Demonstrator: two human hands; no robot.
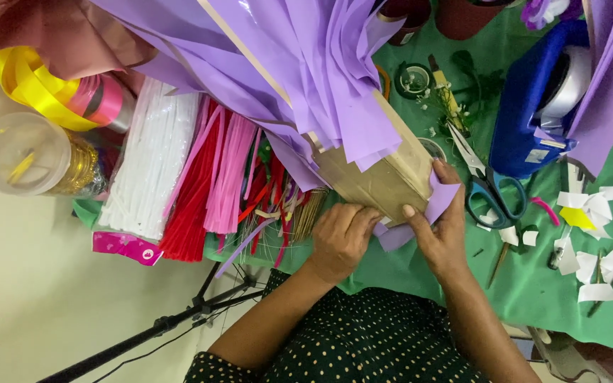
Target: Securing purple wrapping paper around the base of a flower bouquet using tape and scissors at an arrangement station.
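A: Where is the brown-wrapped bundle (381, 183) found, taken against the blue-handled scissors (487, 186)?

B: It is seen just to the left of the scissors, its narrow lower end lying over the green table cover (533, 284). Lilac paper sheets (299, 64) are fanned out from its upper end.

A: How is it held?

B: Its lower end is caught between both hands. The left hand (340, 237) is curled, knuckles up, and is pressed against the underside of the bundle, beside a lilac paper piece (399, 234). Whether anything is gripped inside it cannot be told. The right hand (440, 230) is half closed: the lilac piece is pinched against the bundle's corner by thumb and fingers.

A: And farther from the scissors?

B: Pink, red and white pipe cleaners (186, 177) are laid well to their left, with a yellow ribbon roll (33, 85) beyond. White paper scraps (597, 262) are scattered to the right of the scissors.
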